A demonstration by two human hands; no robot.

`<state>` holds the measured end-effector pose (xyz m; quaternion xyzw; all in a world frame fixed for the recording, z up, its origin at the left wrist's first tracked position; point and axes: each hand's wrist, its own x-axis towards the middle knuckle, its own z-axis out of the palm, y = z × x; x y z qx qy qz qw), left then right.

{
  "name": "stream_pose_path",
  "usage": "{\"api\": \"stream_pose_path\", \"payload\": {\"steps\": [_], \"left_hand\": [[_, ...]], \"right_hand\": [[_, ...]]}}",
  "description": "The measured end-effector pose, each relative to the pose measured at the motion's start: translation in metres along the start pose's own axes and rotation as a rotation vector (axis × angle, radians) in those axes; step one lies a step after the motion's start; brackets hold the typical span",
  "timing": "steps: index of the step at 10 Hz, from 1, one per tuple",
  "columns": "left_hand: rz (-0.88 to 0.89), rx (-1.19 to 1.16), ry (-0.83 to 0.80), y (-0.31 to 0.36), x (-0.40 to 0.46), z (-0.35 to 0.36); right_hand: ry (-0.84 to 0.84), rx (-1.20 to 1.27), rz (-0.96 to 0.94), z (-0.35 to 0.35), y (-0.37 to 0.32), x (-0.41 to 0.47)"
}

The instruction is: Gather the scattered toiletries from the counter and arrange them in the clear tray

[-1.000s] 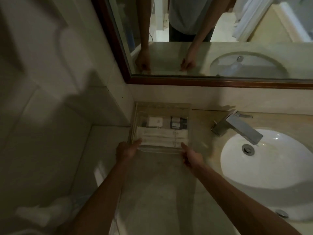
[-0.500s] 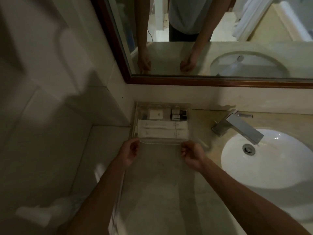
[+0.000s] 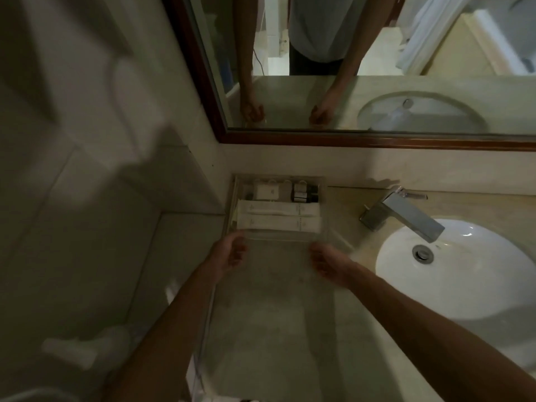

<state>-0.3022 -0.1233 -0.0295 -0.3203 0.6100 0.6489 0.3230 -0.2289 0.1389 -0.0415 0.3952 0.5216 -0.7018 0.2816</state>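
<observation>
Lighting's dim, so the labels on the stuff in the clear tray aren't readable: two long white packets up front, a white box and dark little bottles behind. The tray's sitting in the back corner of the bench, pushed further back than a second ago. Your left hand and right hand are now hovering just off its near edge, fingers loosely curled, holding nothing.

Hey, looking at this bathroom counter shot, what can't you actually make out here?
- Print on the long white packets in the clear tray: too small, dim.
- Dark bottles at the tray's back: count unclear in shadow.
- Whether left hand and right hand touch the tray: blurred.
- White object lower left: blurred.
</observation>
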Motion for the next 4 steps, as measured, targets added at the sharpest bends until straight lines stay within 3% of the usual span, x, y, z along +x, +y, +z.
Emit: {"api": "stream_pose_path", "payload": {"steps": [4], "left_hand": [[0.209, 0.112, 0.096, -0.014, -0.057, 0.005]], "right_hand": [[0.101, -0.189, -0.226, -0.025, 0.011, -0.059]]}}
